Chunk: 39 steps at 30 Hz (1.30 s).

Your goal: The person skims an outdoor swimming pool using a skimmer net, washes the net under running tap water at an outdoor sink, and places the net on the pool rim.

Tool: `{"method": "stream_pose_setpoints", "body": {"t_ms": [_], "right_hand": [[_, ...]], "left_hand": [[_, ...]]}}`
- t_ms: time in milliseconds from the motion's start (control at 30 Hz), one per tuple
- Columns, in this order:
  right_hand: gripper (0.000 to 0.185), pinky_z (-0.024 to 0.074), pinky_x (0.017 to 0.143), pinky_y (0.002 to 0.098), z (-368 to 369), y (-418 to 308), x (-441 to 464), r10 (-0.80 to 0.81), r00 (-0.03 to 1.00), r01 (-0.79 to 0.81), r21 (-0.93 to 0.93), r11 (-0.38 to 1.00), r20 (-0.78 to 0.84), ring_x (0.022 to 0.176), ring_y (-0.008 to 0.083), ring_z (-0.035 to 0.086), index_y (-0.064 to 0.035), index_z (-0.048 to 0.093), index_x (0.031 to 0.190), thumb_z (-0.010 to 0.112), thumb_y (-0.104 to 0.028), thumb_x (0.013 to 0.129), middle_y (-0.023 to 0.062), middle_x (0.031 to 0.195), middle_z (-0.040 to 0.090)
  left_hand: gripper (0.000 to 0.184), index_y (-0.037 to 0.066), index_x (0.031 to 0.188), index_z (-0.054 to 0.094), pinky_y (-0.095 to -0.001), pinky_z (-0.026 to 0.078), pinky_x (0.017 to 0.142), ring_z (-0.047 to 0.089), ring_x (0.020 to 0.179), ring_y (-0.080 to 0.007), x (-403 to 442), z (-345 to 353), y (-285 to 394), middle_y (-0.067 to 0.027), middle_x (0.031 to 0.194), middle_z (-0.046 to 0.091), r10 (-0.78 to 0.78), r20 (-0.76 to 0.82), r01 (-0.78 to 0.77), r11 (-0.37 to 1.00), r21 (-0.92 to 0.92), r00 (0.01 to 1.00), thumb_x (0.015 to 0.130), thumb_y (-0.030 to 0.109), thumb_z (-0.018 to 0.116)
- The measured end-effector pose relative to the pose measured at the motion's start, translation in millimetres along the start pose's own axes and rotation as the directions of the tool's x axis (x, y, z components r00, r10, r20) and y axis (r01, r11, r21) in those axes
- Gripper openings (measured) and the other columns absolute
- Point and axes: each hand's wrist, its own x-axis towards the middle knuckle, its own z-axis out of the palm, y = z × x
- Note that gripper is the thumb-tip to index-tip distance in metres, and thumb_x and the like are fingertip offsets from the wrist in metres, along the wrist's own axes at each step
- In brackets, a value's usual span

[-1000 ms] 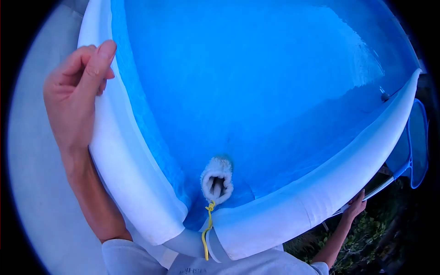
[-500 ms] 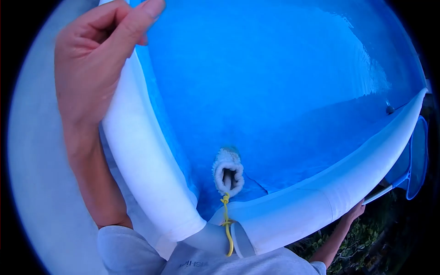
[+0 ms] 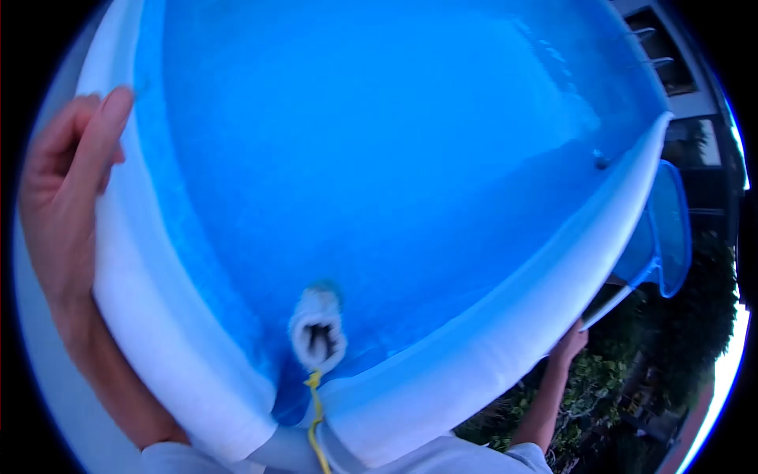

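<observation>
My left hand [image 3: 71, 182] is raised over the left part of the pool's white padded rim [image 3: 189, 347]. Its fingers are curled with the thumb laid along them; whatever they may hold is hidden. Low on the right, my right hand [image 3: 570, 344] grips the pole of a pool skimmer net [image 3: 673, 229], outside the rim. The net's blue frame and mesh stand beyond the rim. At the near corner, a fuzzy white tube [image 3: 318, 324] with an open end is at the blue water. A yellow cord [image 3: 314, 399] is tied to it and runs over the corner.
The blue-lined pool [image 3: 379, 158] fills most of the view. A small dark fitting [image 3: 600, 163] shows near its far right side, by ripples. Leafy plants [image 3: 584, 387] grow outside the rim on the right. A building [image 3: 687, 87] stands at the upper right.
The view has turned, so the pool, tube and net sit further left. My left hand appears lower and further left, nearer the rim's outer side. My right hand keeps its grip on the pole.
</observation>
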Motion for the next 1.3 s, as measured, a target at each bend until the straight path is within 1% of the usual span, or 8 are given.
{"method": "stream_pose_setpoints", "body": {"t_ms": [167, 333, 533, 567, 633, 733, 1033, 1300], "right_hand": [[0.026, 0.0272, 0.034, 0.0229, -1.4, -6.8, -4.8, 0.057, 0.996, -0.062, 0.075, 0.995, 0.066, 0.038, 0.0077, 0.035, -0.0111, 0.042, 0.073, 0.057, -0.026, 0.088, -0.0028, 0.049, 0.035], [0.027, 0.0295, 0.033, 0.0235, 1.3, -17.0, -16.5, 0.068, 0.998, -0.068, 0.040, 0.997, 0.013, 0.037, 0.0090, 0.036, -0.0104, 0.040, 0.072, 0.056, -0.025, 0.089, -0.0018, 0.050, 0.037], [0.029, 0.0296, 0.034, 0.0238, -4.5, -22.7, -14.9, 0.047, 0.998, -0.047, 0.000, 0.999, -0.046, 0.037, 0.0085, 0.036, -0.0120, 0.042, 0.070, 0.058, -0.027, 0.088, -0.0030, 0.049, 0.035], [0.029, 0.0302, 0.034, 0.0239, -7.6, -21.5, -16.9, 0.045, 0.998, -0.047, -0.041, 0.998, -0.033, 0.037, 0.0086, 0.036, -0.0121, 0.042, 0.070, 0.058, -0.028, 0.088, -0.0030, 0.049, 0.036], [0.028, 0.0312, 0.034, 0.0244, -11.9, -27.3, -21.4, 0.031, 0.998, -0.033, -0.025, 0.999, -0.058, 0.036, 0.0085, 0.037, -0.0122, 0.043, 0.071, 0.059, -0.029, 0.088, -0.0028, 0.049, 0.037], [0.029, 0.0315, 0.032, 0.0238, -20.7, -34.1, -27.0, 0.009, 0.999, -0.009, -0.011, 1.000, -0.038, 0.035, 0.0087, 0.039, -0.0096, 0.043, 0.070, 0.059, -0.026, 0.088, -0.0019, 0.049, 0.039], [0.028, 0.0314, 0.034, 0.0231, -67.4, -52.6, -59.4, 0.004, 0.999, -0.003, 0.015, 1.000, -0.048, 0.036, 0.0082, 0.039, -0.0090, 0.046, 0.072, 0.061, -0.027, 0.086, -0.0025, 0.050, 0.040], [0.030, 0.0302, 0.033, 0.0231, -87.6, -47.9, -84.2, 0.003, 0.998, 0.002, 0.079, 0.997, -0.058, 0.035, 0.0077, 0.039, -0.0094, 0.045, 0.071, 0.062, -0.029, 0.086, -0.0027, 0.048, 0.041]], "left_hand": [[0.031, 0.014, 0.063, 0.049, -0.0222, 0.042, 0.055, 0.045, 0.052, -0.0045, -9.7, 7.7, -4.5, 0.0022, 0.057, 0.045, -0.070, -0.110, 0.070, 0.998, -0.004, 0.991, 0.087, 0.029, 0.061], [0.035, 0.010, 0.061, 0.045, -0.0209, 0.034, 0.050, 0.038, 0.050, -0.0045, -6.4, 2.3, -13.2, 0.0032, 0.056, 0.041, 0.016, 0.103, -0.009, 0.997, -0.074, 0.995, 0.088, 0.024, 0.061], [0.039, 0.005, 0.058, 0.040, -0.0235, 0.022, 0.047, 0.029, 0.055, -0.0021, 0.1, -2.4, -3.7, 0.0057, 0.055, 0.035, 0.033, 0.142, -0.009, 0.987, -0.162, 0.989, 0.087, 0.016, 0.062], [0.039, 0.005, 0.058, 0.040, -0.0235, 0.022, 0.047, 0.029, 0.055, -0.0021, 1.0, -4.4, -2.2, 0.0057, 0.055, 0.035, 0.069, 0.133, -0.046, 0.985, -0.168, 0.989, 0.087, 0.016, 0.062], [0.041, 0.004, 0.058, 0.040, -0.0244, 0.024, 0.048, 0.031, 0.054, -0.0034, 2.1, -8.4, 0.9, 0.0034, 0.054, 0.037, -0.010, 0.201, 0.038, 0.990, -0.137, 0.980, 0.089, 0.021, 0.060], [0.040, 0.004, 0.057, 0.039, -0.0245, 0.023, 0.045, 0.029, 0.052, -0.0033, 2.9, -7.9, 2.4, 0.0048, 0.053, 0.035, 0.000, 0.182, 0.035, 0.982, -0.187, 0.983, 0.086, 0.017, 0.063], [0.040, 0.002, 0.056, 0.042, -0.0259, 0.024, 0.043, 0.030, 0.050, -0.0048, 2.4, -10.3, 9.1, 0.0029, 0.051, 0.037, 0.081, 0.194, -0.045, 0.982, -0.186, 0.978, 0.086, 0.017, 0.063], [0.039, -0.002, 0.057, 0.045, -0.0330, 0.029, 0.044, 0.034, 0.045, -0.0131, 7.4, -8.7, 3.3, -0.0072, 0.047, 0.041, 0.154, 0.176, -0.144, 0.987, -0.069, 0.972, 0.084, 0.020, 0.063]]}}
